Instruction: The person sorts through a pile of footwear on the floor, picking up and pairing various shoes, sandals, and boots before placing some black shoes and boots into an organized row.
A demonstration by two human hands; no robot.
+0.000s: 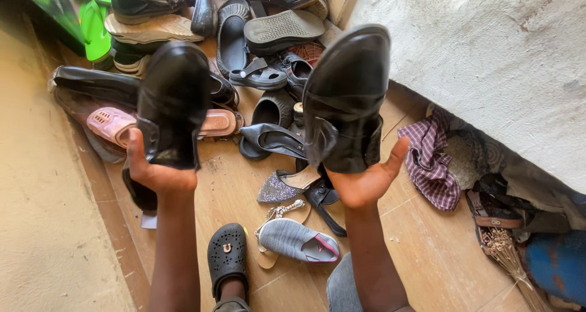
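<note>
My left hand (155,174) is raised and holds a black leather shoe (174,98) by its heel end, toe pointing away. My right hand (366,181) holds the matching black leather shoe (348,86) the same way, thumb spread to the right. Both shoes are lifted above a heap of footwear on the wooden floor. My foot wears a black perforated clog (227,257) at the bottom of the view.
A pile of sandals, slippers and shoes covers the floor (232,190) ahead, including a grey slip-on (296,240), a glittery flat (281,188) and a pink sandal (113,124). A checked cloth (430,159) and a straw broom (510,257) lie by the white wall (488,61).
</note>
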